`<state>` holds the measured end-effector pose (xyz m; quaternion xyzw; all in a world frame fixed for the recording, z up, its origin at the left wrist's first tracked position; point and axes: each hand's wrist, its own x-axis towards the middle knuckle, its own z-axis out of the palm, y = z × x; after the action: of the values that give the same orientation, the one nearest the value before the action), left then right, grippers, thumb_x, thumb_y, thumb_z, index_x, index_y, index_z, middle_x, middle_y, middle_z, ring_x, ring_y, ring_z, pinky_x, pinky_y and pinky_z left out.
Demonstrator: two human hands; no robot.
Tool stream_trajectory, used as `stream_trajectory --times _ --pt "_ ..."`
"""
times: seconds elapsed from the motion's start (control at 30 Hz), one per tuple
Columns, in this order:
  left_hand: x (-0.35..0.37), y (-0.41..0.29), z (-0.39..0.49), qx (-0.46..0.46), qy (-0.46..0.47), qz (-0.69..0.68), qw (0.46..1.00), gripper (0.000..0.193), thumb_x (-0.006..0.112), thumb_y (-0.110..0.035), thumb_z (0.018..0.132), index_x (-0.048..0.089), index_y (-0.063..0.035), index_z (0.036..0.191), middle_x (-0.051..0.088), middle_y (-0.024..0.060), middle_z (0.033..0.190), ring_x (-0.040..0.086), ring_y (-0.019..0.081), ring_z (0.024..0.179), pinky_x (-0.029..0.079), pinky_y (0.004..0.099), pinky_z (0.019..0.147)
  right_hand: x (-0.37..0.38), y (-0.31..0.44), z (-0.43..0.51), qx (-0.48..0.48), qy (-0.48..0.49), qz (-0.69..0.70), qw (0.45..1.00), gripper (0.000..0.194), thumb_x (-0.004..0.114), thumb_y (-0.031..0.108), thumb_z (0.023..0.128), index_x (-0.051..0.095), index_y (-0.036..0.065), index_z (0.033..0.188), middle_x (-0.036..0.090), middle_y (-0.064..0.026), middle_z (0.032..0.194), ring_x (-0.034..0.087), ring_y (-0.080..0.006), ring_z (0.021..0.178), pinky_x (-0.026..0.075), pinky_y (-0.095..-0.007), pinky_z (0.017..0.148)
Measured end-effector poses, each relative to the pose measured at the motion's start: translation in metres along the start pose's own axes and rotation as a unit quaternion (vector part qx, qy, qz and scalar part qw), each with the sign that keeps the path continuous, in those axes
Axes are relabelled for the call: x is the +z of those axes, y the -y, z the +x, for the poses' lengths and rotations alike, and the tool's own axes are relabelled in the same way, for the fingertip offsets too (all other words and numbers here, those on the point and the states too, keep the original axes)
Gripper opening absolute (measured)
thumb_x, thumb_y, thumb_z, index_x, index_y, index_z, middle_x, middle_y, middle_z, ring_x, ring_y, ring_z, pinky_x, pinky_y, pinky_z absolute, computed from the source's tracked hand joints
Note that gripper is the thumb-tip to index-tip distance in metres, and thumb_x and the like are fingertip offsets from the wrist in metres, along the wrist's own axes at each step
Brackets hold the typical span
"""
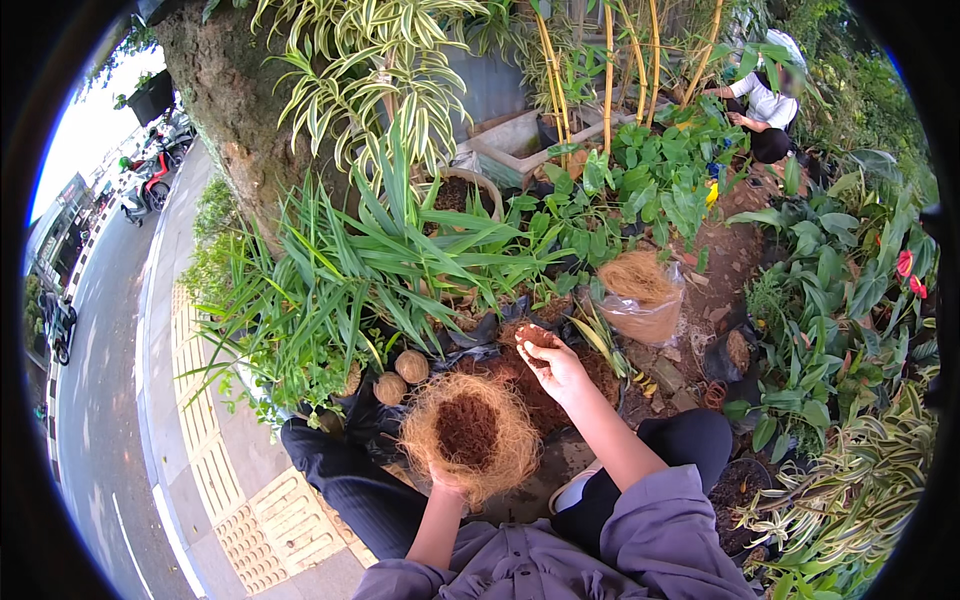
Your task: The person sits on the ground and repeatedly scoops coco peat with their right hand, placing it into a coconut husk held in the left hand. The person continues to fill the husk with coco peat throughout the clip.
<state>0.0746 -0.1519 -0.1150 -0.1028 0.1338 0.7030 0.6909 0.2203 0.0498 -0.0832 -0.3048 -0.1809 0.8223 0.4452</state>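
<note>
My left hand (448,478) supports a nest-like bowl of coconut fibre (514,442) from below, its fingers mostly hidden under the fibre. Dark brown soil or coir (466,429) fills the hollow in its middle. Up and to the right, my right hand (551,364) holds a clump of brown soil (535,337) in its curled fingers, above a heap of loose reddish-brown soil (546,405). Two round fibre balls (412,366) lie just beyond the bowl on the left. Farther off to the right stands a clear plastic bag of coconut fibre (643,307).
Long-leaved green plants (360,255) spread ahead. Anthuriums (870,255) and variegated plants (847,480) line the right side. A dirt path (731,255) leads to a crouching person (765,105). At left are a tree trunk (232,97), a paved sidewalk (225,420) and a road (97,420).
</note>
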Motion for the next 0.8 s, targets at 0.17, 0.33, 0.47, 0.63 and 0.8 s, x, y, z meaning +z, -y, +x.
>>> stream_trajectory --times 0.17,0.33,0.47,0.63,0.8 --pt "-0.001 -0.001 0.000 0.001 -0.002 -0.016 1.000 0.058 0.045 -0.054 0.095 0.052 -0.0171 0.139 0.053 0.0088 0.141 0.050 0.0331 0.128 0.039 0.0566 0.108 0.004 0.002 0.001 0.031 0.013 0.068 0.997 0.034 0.061 -0.008 0.085 0.058 -0.001 0.118 0.064 -0.0139 0.115 0.063 -0.0232 0.106 0.054 -0.0323 0.092" --pt "0.002 0.000 -0.001 0.009 0.000 0.005 1.000 0.057 0.045 -0.053 0.095 0.053 -0.0169 0.139 0.053 0.0087 0.141 0.050 0.0328 0.128 0.039 0.0562 0.108 0.004 0.001 0.001 0.008 0.071 0.055 0.996 0.051 0.053 -0.019 0.078 0.052 -0.002 0.127 0.060 -0.0147 0.124 0.059 -0.0233 0.112 0.051 -0.0344 0.096" --pt "0.005 0.001 -0.002 0.000 -0.001 -0.004 1.000 0.057 0.046 -0.053 0.095 0.053 -0.0167 0.139 0.053 0.0087 0.141 0.050 0.0326 0.128 0.039 0.0560 0.108 0.008 -0.001 -0.002 -0.034 0.030 -0.030 0.999 0.049 0.052 -0.018 0.083 0.052 -0.002 0.129 0.060 -0.0147 0.124 0.059 -0.0225 0.114 0.052 -0.0334 0.097" --pt "0.007 0.004 -0.001 0.001 0.007 0.003 1.000 0.058 0.046 -0.053 0.095 0.052 -0.0165 0.140 0.052 0.0089 0.142 0.049 0.0323 0.129 0.039 0.0564 0.108 0.015 -0.001 -0.004 -0.005 -0.012 0.002 1.000 0.038 0.052 -0.014 0.089 0.054 -0.002 0.126 0.062 -0.0147 0.121 0.061 -0.0222 0.113 0.052 -0.0321 0.100" --pt "0.007 0.005 -0.001 -0.011 0.015 0.005 1.000 0.058 0.045 -0.052 0.096 0.051 -0.0158 0.140 0.051 0.0089 0.143 0.048 0.0319 0.131 0.038 0.0554 0.109 0.015 0.001 -0.004 0.036 0.018 0.069 0.997 0.032 0.050 -0.011 0.092 0.055 -0.003 0.122 0.063 -0.0155 0.119 0.062 -0.0251 0.110 0.052 -0.0329 0.102"
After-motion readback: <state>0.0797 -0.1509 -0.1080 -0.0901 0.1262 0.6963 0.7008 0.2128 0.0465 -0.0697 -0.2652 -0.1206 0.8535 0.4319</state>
